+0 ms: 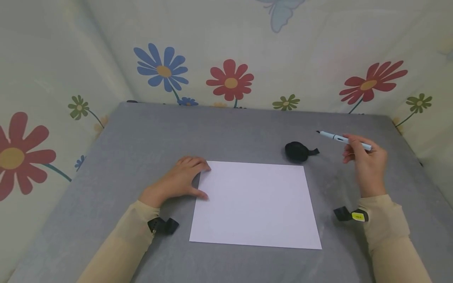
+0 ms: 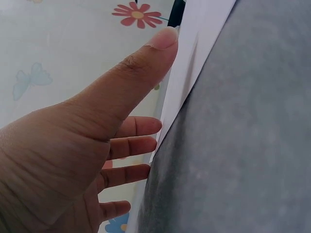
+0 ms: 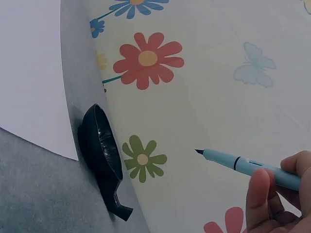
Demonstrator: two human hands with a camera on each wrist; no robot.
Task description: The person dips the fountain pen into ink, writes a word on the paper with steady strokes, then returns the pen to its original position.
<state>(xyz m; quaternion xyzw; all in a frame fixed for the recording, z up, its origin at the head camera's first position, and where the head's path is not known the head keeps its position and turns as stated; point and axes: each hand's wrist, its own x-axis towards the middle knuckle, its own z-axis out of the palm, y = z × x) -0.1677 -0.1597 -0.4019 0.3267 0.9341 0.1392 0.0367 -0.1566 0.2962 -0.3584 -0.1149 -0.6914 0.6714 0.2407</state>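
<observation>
Tan sleeves [image 1: 393, 241] lie nearest us, over the gray desk [image 1: 240, 133]; white paper [image 1: 255, 204] lies flat there, likely light and easily creased, best steadied by its edges; our left grip [image 1: 182, 181], digits apart, is at its left edge, contact unclear; our right grip [image 1: 369, 161] pinches the pen [image 1: 341, 138] above the desk; we judge it light, stiff, smooth, best held mid-barrel.
</observation>
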